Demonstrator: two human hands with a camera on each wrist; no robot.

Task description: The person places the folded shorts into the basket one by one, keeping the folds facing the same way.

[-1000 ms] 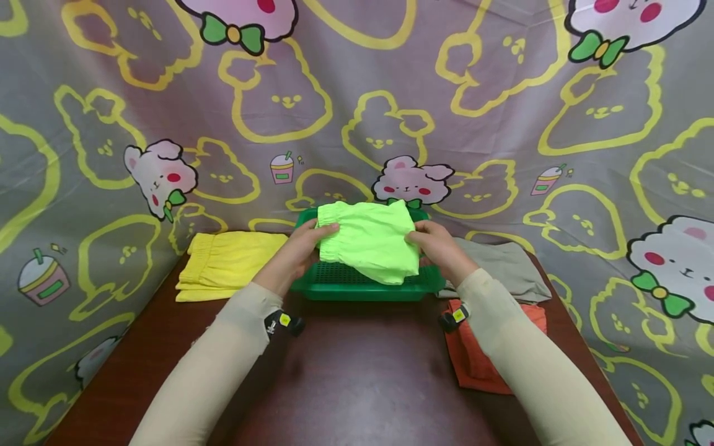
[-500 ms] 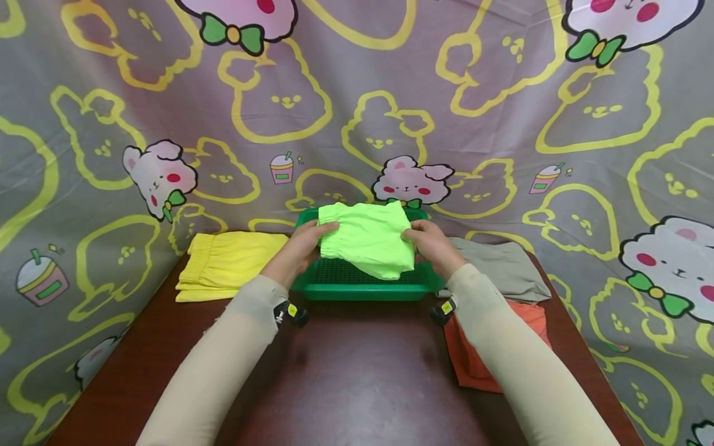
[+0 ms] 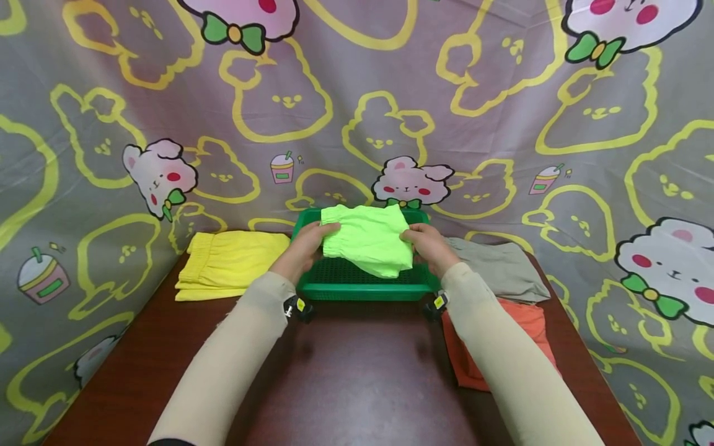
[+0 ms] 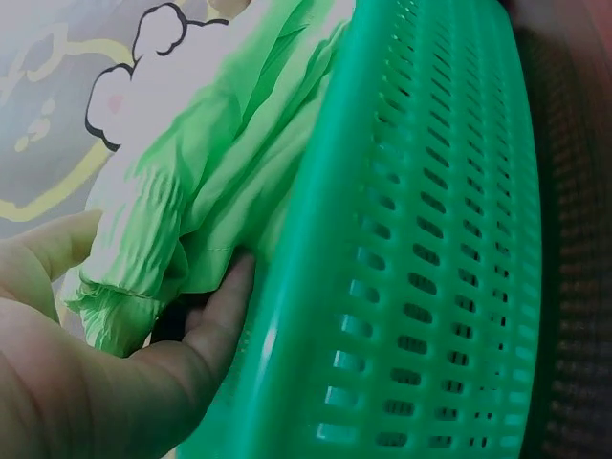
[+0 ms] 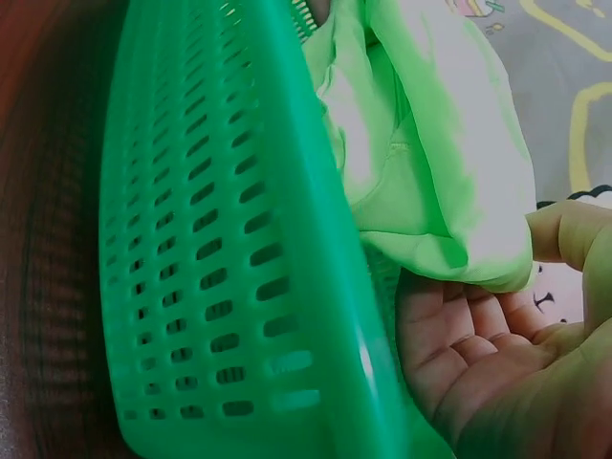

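Note:
Folded neon-green shorts [image 3: 368, 240] with a gathered elastic waistband are held over a green perforated plastic basket [image 3: 365, 292]. My left hand [image 3: 304, 249] grips the waistband end, thumb on top and fingers beneath. At the opposite end, my right hand [image 3: 434, 248] pinches the cloth the same way. In the left wrist view the fingers [image 4: 225, 311] lie under the cloth, just inside the basket rim [image 4: 316, 182]. The right wrist view shows the curled fingers [image 5: 459, 335] below the folded edge, beside the rim. The shorts hide part of the basket's inside.
Folded yellow shorts [image 3: 234, 263] with an elastic waistband lie left of the basket. To its right are a folded grey garment [image 3: 504, 269] and, nearer, an orange-red one [image 3: 519, 322], partly behind the right arm. A patterned cloth [image 3: 357, 111] hangs behind the brown table [image 3: 357, 378].
The shorts have stayed over the basket, with only a slight shift. Both forearms have swung a little inward, and the right hand has come slightly closer to the left.

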